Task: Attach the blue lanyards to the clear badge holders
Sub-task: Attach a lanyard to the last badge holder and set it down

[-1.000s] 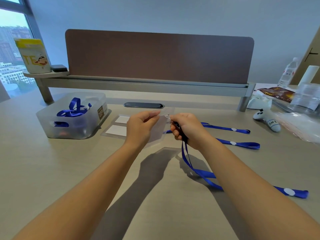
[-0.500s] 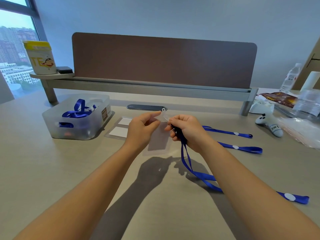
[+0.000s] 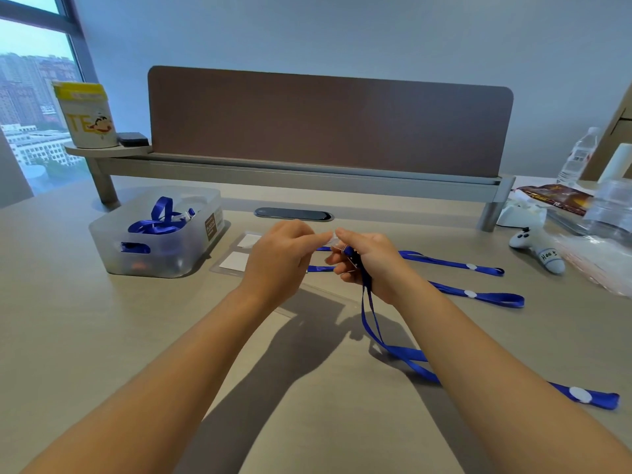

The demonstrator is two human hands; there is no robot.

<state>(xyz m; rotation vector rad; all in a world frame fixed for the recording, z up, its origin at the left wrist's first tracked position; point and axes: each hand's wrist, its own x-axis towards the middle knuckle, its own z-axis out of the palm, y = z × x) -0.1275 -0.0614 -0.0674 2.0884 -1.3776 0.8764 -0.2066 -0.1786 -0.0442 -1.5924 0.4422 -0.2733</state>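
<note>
While the left hand (image 3: 280,260) pinches the clear badge holder's (image 3: 309,295) top, the right hand (image 3: 367,260) grips the blue lanyard (image 3: 371,323) clip just beside it

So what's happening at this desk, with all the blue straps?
A person is fitting a blue lanyard to a clear badge holder. The left hand pinches the holder's top edge while the right hand grips the lanyard's clip end right against it; whether it has hooked on is too small to tell. Two more lanyards lie on the desk to the right, spare holders sit beside a plastic bin holding more blue straps.
</note>
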